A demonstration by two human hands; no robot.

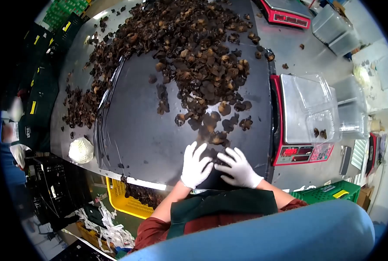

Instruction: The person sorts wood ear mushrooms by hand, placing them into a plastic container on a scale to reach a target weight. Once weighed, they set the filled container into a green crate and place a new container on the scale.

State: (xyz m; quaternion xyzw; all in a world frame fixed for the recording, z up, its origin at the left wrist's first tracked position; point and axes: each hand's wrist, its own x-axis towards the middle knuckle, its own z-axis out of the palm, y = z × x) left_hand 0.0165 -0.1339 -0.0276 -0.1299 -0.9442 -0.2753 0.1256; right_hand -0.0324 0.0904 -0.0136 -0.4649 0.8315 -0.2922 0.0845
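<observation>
Left hand [197,168] and right hand [239,168], loosely spread, nothing visibly gripped, seemingly sorting the near mushrooms [218,138] here, and lifting one calls for a gentle pinch!

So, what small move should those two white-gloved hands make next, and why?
Probably bring the white-gloved left hand and white-gloved right hand together around the dark brown, crinkled pieces between them. Both hands are open right beside these pieces, and the clear plastic tray on the red-edged metal scale holds only a couple, so it seems to have room.
</observation>
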